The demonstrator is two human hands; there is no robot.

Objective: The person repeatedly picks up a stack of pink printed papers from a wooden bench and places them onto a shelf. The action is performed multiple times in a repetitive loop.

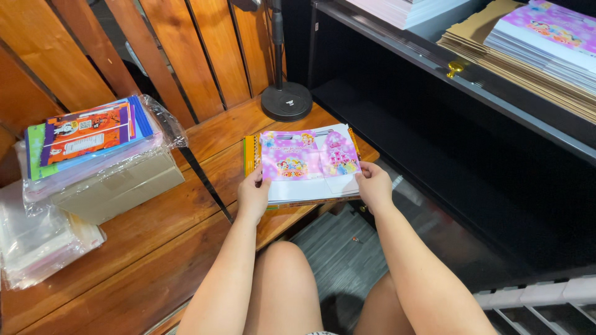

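A stack of flat printed sheets (308,162), pink and purple with cartoon pictures on top, lies at the corner of a wooden bench (155,248). My left hand (253,193) grips the stack's left edge, thumb on top. My right hand (374,183) holds the right edge in the same way. An orange and green sheet sticks out along the stack's left side.
A cardboard box (118,186) topped with plastic-wrapped colourful sheets (87,136) sits at the left, with clear plastic bags (37,242) beside it. A black round stand base (286,101) is behind the stack. A dark shelf (496,93) at right carries more paper stacks.
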